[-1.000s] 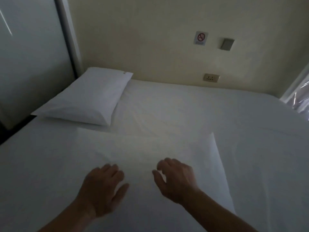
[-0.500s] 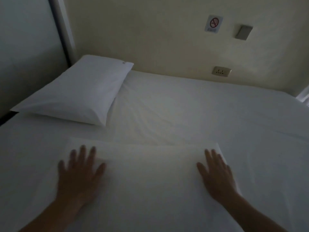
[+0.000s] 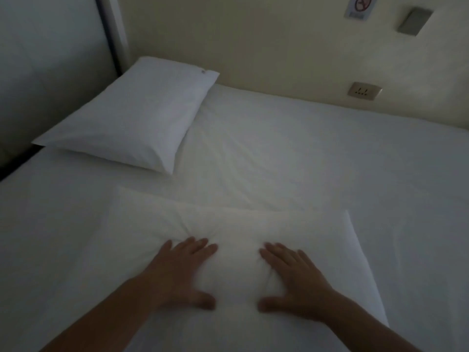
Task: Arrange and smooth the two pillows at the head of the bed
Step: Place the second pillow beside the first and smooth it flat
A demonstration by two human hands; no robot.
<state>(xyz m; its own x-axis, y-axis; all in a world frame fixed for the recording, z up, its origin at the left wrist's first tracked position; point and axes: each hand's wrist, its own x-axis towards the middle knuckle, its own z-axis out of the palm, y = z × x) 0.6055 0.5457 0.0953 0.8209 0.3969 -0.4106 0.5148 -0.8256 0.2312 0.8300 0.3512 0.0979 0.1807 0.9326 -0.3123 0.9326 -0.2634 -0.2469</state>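
Dim bedroom, white bed sheet [image 3: 291, 153] running up to a cream wall [image 3: 253, 39]. No containers in view, nothing holding anything else except the bed carrying two pillows. Near pillow [image 3: 317, 240] lies flat under both hands, long side across the bed, its right corner sticking up beyond the right hand. Far pillow [image 3: 132, 120] sits well ahead and left of the left hand, tucked in the corner against the wall and a pale side panel [image 3: 50, 59], apart from the near pillow.

Left hand [image 3: 180, 273] palm down on the near pillow, fingers together pointing forward, thumb out toward the right hand. Right hand [image 3: 297, 278] same pose mirrored, thumb out to the left. Neither grips anything, both flat and spread, pressing; fabric bunches in small creases just ahead of the left fingertips and beside the right palm. A puffed mound of pillow sits between the two hands.

Versus half a second back: hands were wide apart near the pillow's left and right ends, now close together at its middle. Creases at the fingertips are new. Far pillow unchanged.

Wall outlet [image 3: 364, 91] ahead and right of the right hand; sign [image 3: 360, 6] and grey switch plate [image 3: 415, 21] higher up.
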